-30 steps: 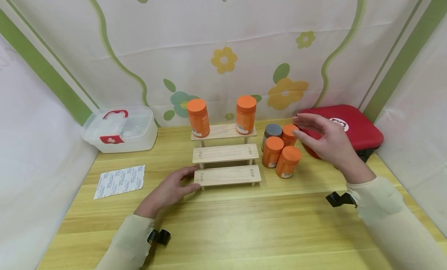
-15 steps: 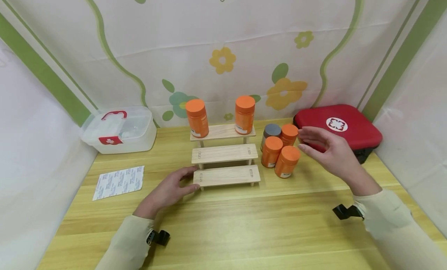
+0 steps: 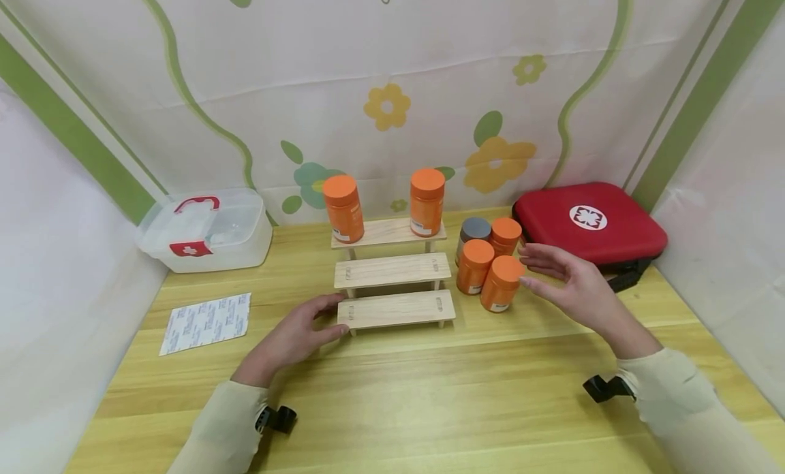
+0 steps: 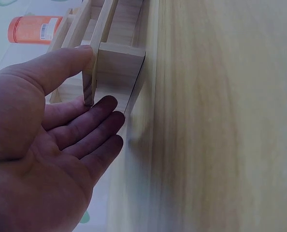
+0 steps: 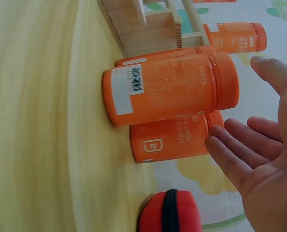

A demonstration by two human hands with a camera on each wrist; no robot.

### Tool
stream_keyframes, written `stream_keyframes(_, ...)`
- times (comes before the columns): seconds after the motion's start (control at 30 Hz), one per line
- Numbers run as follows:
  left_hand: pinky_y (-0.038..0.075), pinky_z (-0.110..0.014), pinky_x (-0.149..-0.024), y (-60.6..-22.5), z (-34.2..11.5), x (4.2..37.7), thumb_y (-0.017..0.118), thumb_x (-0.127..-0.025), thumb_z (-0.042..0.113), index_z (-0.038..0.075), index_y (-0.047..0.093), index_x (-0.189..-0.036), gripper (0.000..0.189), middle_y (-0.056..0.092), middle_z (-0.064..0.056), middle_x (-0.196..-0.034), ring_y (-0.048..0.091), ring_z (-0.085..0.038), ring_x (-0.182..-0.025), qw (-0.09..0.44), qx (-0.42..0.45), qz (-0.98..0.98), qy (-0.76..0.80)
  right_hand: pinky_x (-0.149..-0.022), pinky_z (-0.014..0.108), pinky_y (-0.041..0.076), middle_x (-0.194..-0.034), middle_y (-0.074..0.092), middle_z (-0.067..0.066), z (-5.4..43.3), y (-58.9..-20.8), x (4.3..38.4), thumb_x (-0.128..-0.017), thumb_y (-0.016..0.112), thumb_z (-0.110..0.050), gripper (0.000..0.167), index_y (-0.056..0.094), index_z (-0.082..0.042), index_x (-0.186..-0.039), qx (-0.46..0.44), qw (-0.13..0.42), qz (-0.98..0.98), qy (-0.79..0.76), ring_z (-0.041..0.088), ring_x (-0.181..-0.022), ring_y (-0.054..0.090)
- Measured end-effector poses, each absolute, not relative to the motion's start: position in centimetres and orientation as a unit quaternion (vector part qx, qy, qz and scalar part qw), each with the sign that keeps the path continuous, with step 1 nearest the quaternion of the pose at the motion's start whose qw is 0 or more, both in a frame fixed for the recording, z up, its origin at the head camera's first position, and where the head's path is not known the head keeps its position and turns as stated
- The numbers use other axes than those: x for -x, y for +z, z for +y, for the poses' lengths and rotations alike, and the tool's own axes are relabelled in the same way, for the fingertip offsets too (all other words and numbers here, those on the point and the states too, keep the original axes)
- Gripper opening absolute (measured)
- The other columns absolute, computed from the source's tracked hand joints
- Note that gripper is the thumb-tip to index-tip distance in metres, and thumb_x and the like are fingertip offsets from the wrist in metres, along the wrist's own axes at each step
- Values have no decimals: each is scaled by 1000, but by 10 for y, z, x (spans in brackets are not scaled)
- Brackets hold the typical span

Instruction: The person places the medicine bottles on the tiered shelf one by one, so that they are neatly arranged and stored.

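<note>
A three-step wooden display shelf stands mid-table, with two orange bottles upright on its top step. My left hand holds the left end of the lowest step; the left wrist view shows its thumb and index finger on opposite edges of the board. Right of the shelf, three orange-capped bottles and one grey-capped bottle stand clustered. My right hand is beside the front right bottle, fingers extended and holding nothing. In the right wrist view its fingers are near the orange caps.
At the back right lies a red first-aid case. A translucent first-aid box with a red handle sits at the back left, and a printed white packet lies before it. A patterned curtain hangs behind the table.
My right hand has drawn back toward me from beside the rear orange bottle to beside the front one. The left hand stays at the shelf, and the bottles stand as before.
</note>
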State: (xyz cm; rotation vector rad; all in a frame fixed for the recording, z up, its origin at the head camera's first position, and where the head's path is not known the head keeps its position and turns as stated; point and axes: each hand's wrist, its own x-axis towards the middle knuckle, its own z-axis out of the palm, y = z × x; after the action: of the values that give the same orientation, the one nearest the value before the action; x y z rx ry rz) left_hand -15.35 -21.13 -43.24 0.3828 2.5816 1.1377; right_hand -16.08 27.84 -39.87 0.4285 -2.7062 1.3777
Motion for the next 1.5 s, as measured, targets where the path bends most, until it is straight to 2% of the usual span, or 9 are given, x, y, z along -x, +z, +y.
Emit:
stream_keyframes(0.1, 39, -64, -127, -432, -211, 153, 76, -103, 30, 5, 51, -159, 66, 53, -21, -163, 48, -46, -152, 145, -135, 898, 393, -99, 4, 51, -152, 64, 19, 279, -403, 161, -101, 80, -22, 62, 55, -3, -154, -133, 30, -885, 445, -10, -120, 63)
stream_keyframes(0.2, 39, -64, -127, -432, -212, 153, 75, -103, 31, 5, 51, -159, 66, 53, -21, -163, 49, -46, -152, 144, -135, 898, 393, -98, 2, 50, -153, 62, 21, 280, -408, 161, -100, 80, -22, 65, 53, -1, -155, -130, 22, -888, 441, 14, -126, 70)
stream_keyframes(0.3, 39, -64, -127, -432, -212, 153, 75, -103, 31, 6, 51, -159, 66, 53, -21, -162, 49, -45, -152, 144, -133, 899, 391, -98, 2, 49, -155, 58, 26, 279, -411, 162, -100, 81, -20, 68, 50, 3, -156, -132, 10, -888, 441, 41, -131, 67)
stream_keyframes(0.37, 39, -64, -127, -433, -212, 153, 75, -103, 32, 6, 51, -159, 66, 53, -20, -162, 49, -45, -152, 143, -131, 899, 392, -97, 1, 49, -156, 57, 28, 278, -414, 164, -100, 81, -20, 70, 49, 4, -157, -132, 4, -890, 437, 47, -131, 65)
stream_keyframes(0.7, 40, -63, -126, -435, -211, 154, 76, -103, 31, 7, 53, -158, 64, 55, -19, -161, 50, -43, -151, 145, -136, 897, 395, -99, 3, 49, -152, 61, 27, 271, -429, 168, -99, 82, -22, 70, 50, 2, -156, -138, 1, -900, 414, 46, -131, 66)
stream_keyframes(0.97, 40, -63, -126, -434, -212, 153, 76, -103, 30, 8, 53, -158, 64, 56, -18, -161, 51, -43, -151, 144, -130, 899, 392, -105, 34, 62, -147, 65, 26, 268, -430, 168, -99, 81, -27, 66, 54, 2, -152, -123, 4, -907, 402, 44, -128, 69)
stream_keyframes(1.17, 40, -63, -127, -434, -211, 153, 76, -103, 29, 8, 53, -158, 64, 55, -18, -161, 50, -42, -151, 144, -130, 898, 395, -101, 20, 59, -145, 66, 25, 268, -431, 168, -100, 80, -26, 63, 55, 2, -151, -121, 5, -908, 401, 43, -125, 70)
stream_keyframes(1.33, 39, -63, -127, -434, -211, 153, 76, -103, 30, 8, 52, -159, 65, 53, -18, -163, 48, -43, -153, 148, -123, 900, 392, -101, 24, 62, -146, 65, 25, 268, -431, 167, -101, 79, -24, 61, 56, 2, -151, -125, 6, -903, 411, 42, -124, 71)
stream_keyframes(1.5, 39, -63, -127, -434, -211, 153, 76, -103, 32, 9, 52, -159, 66, 53, -18, -164, 48, -42, -153, 149, -120, 899, 393, -98, 12, 57, -146, 65, 25, 267, -431, 167, -101, 80, -23, 59, 57, 1, -150, -128, 8, -896, 425, 42, -124, 70)
